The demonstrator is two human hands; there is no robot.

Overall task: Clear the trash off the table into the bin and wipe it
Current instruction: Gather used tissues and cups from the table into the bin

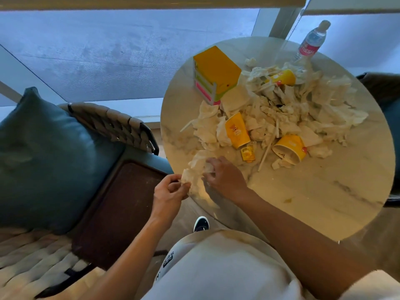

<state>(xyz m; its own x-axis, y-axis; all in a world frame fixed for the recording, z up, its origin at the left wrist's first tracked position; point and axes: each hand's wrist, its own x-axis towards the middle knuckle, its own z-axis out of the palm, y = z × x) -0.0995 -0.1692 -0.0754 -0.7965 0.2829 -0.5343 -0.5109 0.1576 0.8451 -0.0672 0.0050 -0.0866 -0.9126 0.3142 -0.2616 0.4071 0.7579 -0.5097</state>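
Where both hands [190,182] meet, crumpled tissue [194,172] sits pinched.

Single view from the camera on my head, facing forward and steeply down over my lap. The round table [324,202] fills the right half, its near edge close below me and its far edge toward the window [108,57]; a cushioned chair [43,159] occupies the left.

Seating and window beside the scene
A blue cushion [41,152] leaned on a woven chair [112,124] below the window [129,53].
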